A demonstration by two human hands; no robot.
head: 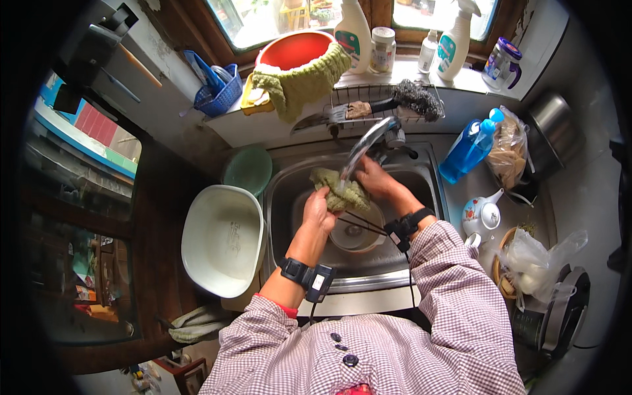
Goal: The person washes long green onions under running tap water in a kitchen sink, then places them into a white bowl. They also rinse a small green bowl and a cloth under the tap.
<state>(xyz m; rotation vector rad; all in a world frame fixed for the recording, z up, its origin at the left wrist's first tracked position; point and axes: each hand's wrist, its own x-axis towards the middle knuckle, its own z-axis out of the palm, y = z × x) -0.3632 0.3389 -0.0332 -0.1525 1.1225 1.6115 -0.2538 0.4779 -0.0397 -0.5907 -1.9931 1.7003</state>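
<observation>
My left hand (318, 211) holds a wet-looking green cloth (348, 195) over the stainless steel sink (291, 242), under the curved faucet spout (363, 143). Two thin dark sticks (363, 223), apparently chopsticks, slant out from beneath the cloth beside that hand. Close to the cloth's right edge is my right hand (375, 178); its fingertips pass behind the spout, so their grip is hidden. Below, a pale round bowl (358, 241) sits in the basin. Running water blurs the spot where the spout meets the cloth.
A white plastic basin (222, 242) and a green bowl (248, 170) stand left of the sink. On the right are blue detergent bottles (466, 148) and a teapot (481, 217). Behind the faucet, a wire rack (419, 116) holds a knife and steel wool.
</observation>
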